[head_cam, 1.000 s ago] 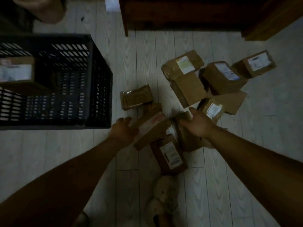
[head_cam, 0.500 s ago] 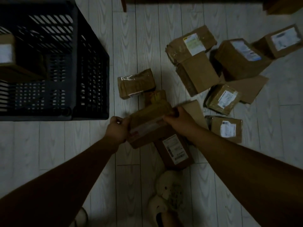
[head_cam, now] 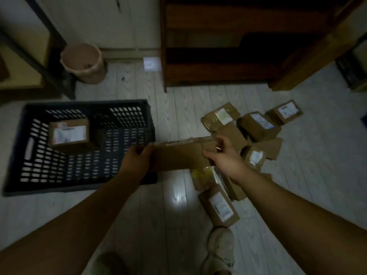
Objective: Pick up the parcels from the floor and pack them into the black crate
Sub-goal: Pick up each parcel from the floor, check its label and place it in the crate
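I hold a long brown cardboard parcel [head_cam: 178, 155] in the air, level, just right of the black crate [head_cam: 27, 173]. My left hand [head_cam: 137, 161] grips its left end and my right hand [head_cam: 222, 155] grips its right end. The crate stands on the floor at the left, and one labelled parcel [head_cam: 68, 135] lies inside it. Several more brown parcels [head_cam: 258, 124] lie in a heap on the floor to the right, and one labelled parcel [head_cam: 218, 205] lies below my right forearm. The scene is dim.
A dark wooden cabinet [head_cam: 238, 46] stands behind the heap. A pink bin [head_cam: 83, 62] sits at the back left beside a dark frame leg. My shoes [head_cam: 220, 249] are at the bottom on the pale plank floor.
Both hands have lifted the long parcel off the floor and carried it up and left toward the crate. My view has risen and tilted up, so the cabinet and bin show.
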